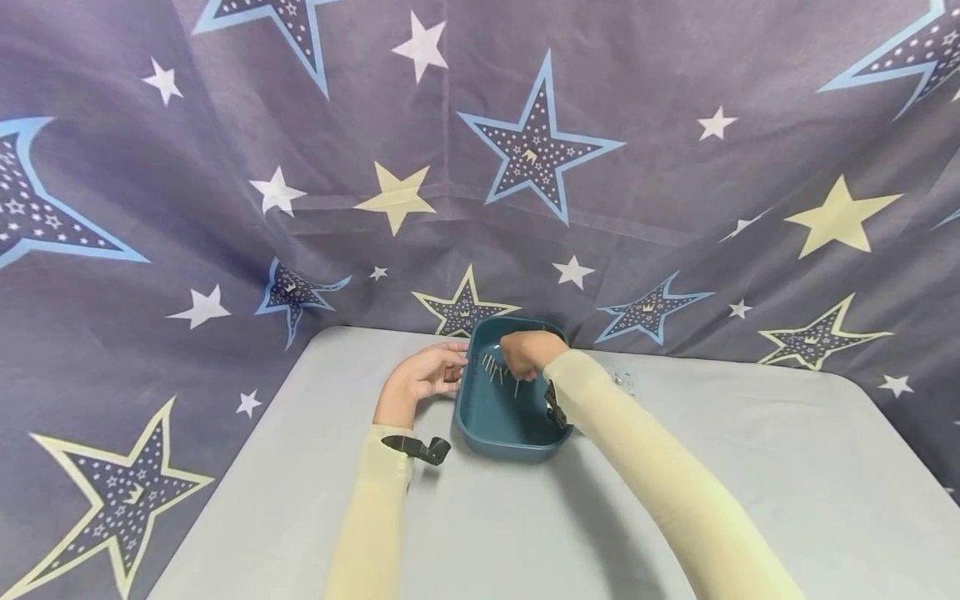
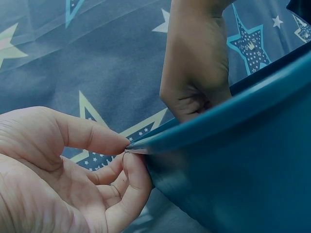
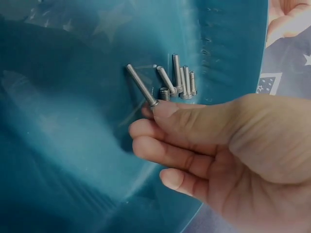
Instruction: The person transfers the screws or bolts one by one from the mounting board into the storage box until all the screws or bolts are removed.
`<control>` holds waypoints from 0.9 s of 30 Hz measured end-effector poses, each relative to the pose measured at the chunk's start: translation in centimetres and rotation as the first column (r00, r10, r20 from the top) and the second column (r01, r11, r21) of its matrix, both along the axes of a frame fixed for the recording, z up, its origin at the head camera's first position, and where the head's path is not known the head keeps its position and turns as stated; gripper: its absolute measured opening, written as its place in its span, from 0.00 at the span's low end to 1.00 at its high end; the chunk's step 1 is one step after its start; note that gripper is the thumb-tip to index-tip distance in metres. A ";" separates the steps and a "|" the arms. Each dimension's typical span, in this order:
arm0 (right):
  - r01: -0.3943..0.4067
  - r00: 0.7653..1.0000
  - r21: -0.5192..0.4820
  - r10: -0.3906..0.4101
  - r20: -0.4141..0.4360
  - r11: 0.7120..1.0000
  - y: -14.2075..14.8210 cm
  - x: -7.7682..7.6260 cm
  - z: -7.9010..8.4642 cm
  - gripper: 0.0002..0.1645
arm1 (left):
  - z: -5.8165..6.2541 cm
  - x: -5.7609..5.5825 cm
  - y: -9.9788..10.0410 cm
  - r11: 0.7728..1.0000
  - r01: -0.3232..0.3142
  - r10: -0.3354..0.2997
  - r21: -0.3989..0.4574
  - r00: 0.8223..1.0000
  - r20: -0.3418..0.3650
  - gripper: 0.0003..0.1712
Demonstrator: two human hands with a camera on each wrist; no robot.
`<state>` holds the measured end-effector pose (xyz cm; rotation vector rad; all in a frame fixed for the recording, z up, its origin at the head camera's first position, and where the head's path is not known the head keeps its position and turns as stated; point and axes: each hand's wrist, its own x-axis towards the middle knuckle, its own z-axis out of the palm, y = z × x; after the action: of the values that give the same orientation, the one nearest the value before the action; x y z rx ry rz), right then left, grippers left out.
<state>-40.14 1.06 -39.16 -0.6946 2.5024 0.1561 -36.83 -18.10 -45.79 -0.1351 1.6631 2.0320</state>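
Observation:
A deep teal plastic tub (image 1: pixel 498 417) stands on the table, long side running away from me. My left hand (image 1: pixel 429 372) is at its left rim; in the left wrist view the thumb and a finger (image 2: pixel 133 177) pinch the rim. Inside the tub, my right hand (image 1: pixel 527 353) pinches a long silver screw (image 3: pixel 141 85) by its head end, between thumb (image 3: pixel 182 119) and fingers, the shaft pointing up and away. Several other screws (image 3: pixel 182 80) lean in a row along the tub's wall beside it, with a short threaded piece (image 3: pixel 164 94) among them.
To the right of the tub, some small shiny pieces (image 1: pixel 624 381) lie on the white table (image 1: pixel 300 500). A dark star-patterned cloth (image 1: pixel 645 233) hangs right behind the tub. Each forearm wears a black strap (image 1: pixel 416 448) over a cream sleeve.

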 end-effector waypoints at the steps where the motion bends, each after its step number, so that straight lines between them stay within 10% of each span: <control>1: 0.000 1.000 0.002 0.000 0.000 1.000 0.0 0.0 0.0 0.15 | 0.0 0.0 0.0 1.000 0.000 0.000 -0.001 1.000 0.002 0.29; 27: 0.027 0.999 -0.042 -0.028 -0.040 0.999 1.0 -0.2 0.0 0.15 | 0.3 0.2 0.0 1.000 0.004 -0.004 0.004 1.000 -0.002 0.28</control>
<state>-40.36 2.01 -39.12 -0.6795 2.5595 0.1100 -36.65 -18.11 -45.52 -0.1283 1.6593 2.0334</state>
